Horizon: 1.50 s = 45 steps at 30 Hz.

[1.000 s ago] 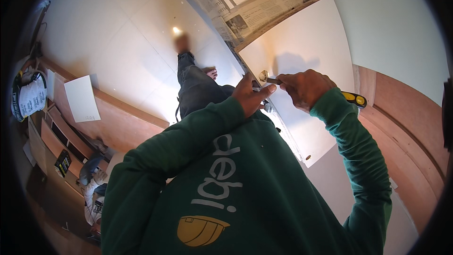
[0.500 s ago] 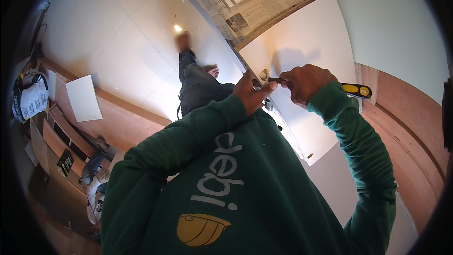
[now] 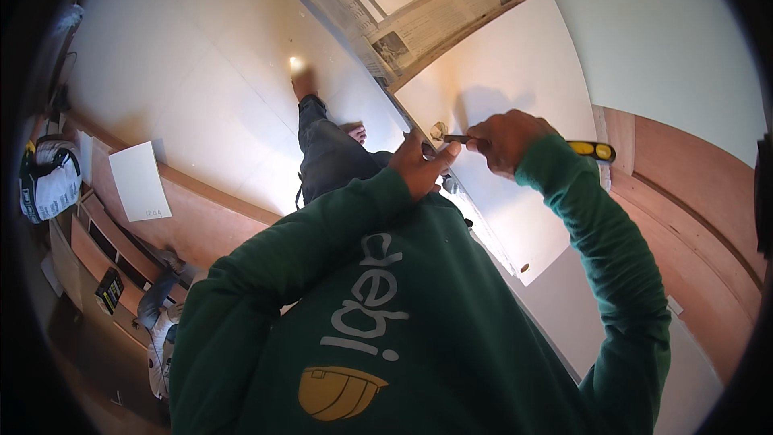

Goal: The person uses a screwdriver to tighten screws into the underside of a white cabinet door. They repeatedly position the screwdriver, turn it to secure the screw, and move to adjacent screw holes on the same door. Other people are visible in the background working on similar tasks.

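Observation:
My right hand (image 3: 509,141) is closed round a narrow dark hand tool (image 3: 457,138), whose shaft points left. The tool's front end is beside a round hole (image 3: 439,130) near the edge of a white panel (image 3: 515,193). At that edge is my left hand (image 3: 420,163), with its thumb stretched toward the tool and its fingers curled; what they grip is hidden. A yellow-and-black handle (image 3: 593,151) shows beyond my right wrist. Whether it belongs to the dark tool, I cannot tell.
Newspaper (image 3: 439,32) covers a strip beyond the panel. A second round mark (image 3: 524,268) is near the panel's close corner. At left are a small white board (image 3: 140,181), a white-and-black bag (image 3: 53,185) and another person (image 3: 157,314). Reddish wooden boards (image 3: 684,201) lie at right.
The whole view has shifted slightly, so panel, tool and hands appear a little farther left. Both hands keep nearly the same places beside the round hole.

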Each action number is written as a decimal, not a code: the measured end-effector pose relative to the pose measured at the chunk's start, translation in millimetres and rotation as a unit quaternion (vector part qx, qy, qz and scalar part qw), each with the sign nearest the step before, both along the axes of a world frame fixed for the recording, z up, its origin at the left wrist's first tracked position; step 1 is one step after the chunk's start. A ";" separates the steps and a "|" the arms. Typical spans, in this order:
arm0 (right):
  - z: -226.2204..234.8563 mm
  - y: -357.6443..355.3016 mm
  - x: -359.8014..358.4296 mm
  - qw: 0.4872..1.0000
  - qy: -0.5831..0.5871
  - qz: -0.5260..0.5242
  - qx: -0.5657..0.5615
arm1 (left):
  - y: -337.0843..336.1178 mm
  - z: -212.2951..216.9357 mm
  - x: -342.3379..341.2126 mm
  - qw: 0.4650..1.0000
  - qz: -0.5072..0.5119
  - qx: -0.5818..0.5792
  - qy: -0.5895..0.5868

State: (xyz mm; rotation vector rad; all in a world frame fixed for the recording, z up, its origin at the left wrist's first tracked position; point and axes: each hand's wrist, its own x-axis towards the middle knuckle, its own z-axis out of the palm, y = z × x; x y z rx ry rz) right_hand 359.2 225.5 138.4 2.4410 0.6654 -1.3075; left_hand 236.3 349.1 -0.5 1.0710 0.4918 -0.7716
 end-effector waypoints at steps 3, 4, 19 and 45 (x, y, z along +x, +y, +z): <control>11.0 -0.8 -8.1 0.999 -0.017 0.003 0.042 | -4.9 -7.4 -6.0 0.992 0.036 0.003 -0.120; 13.0 0.4 -8.9 0.999 -0.010 -0.006 0.032 | -5.9 -9.5 -6.8 0.992 0.048 0.011 -0.118; 3.3 -5.3 -11.4 0.995 0.023 -0.081 0.052 | -1.2 -4.9 -6.3 0.993 0.067 -0.036 -0.088; 7.6 -1.0 -13.1 0.996 -0.059 0.061 0.026 | -1.0 -5.5 0.0 0.995 0.053 -0.040 -0.078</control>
